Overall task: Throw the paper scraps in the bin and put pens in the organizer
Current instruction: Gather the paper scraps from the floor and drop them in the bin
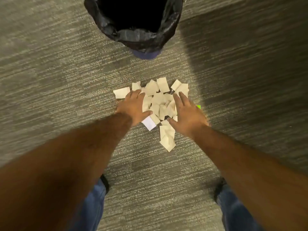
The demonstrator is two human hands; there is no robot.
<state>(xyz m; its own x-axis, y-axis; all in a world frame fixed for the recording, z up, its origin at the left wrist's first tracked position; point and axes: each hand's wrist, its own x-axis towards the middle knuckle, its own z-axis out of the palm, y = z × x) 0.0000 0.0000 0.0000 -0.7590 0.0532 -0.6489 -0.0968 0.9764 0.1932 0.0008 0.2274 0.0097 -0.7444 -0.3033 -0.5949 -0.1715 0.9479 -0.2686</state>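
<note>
A pile of several pale paper scraps (pixel 158 99) lies on the grey carpet. My left hand (pixel 134 106) rests flat on the pile's left edge, fingers spread. On the right edge my right hand (pixel 187 114) lies palm down, fingers apart. Neither hand grips anything. Both hands hide part of the pile. Straight ahead stands the bin (pixel 135 22), lined with a black bag, its mouth open. A small bright green object (pixel 198 106) peeks out from behind my right hand; what it is I cannot tell. No organizer is in view.
Grey striped carpet (pixel 58 72) covers the floor all around. A darker shadowed band (pixel 250 64) runs along the right side. My knees in blue jeans (pixel 93 205) show at the bottom edge.
</note>
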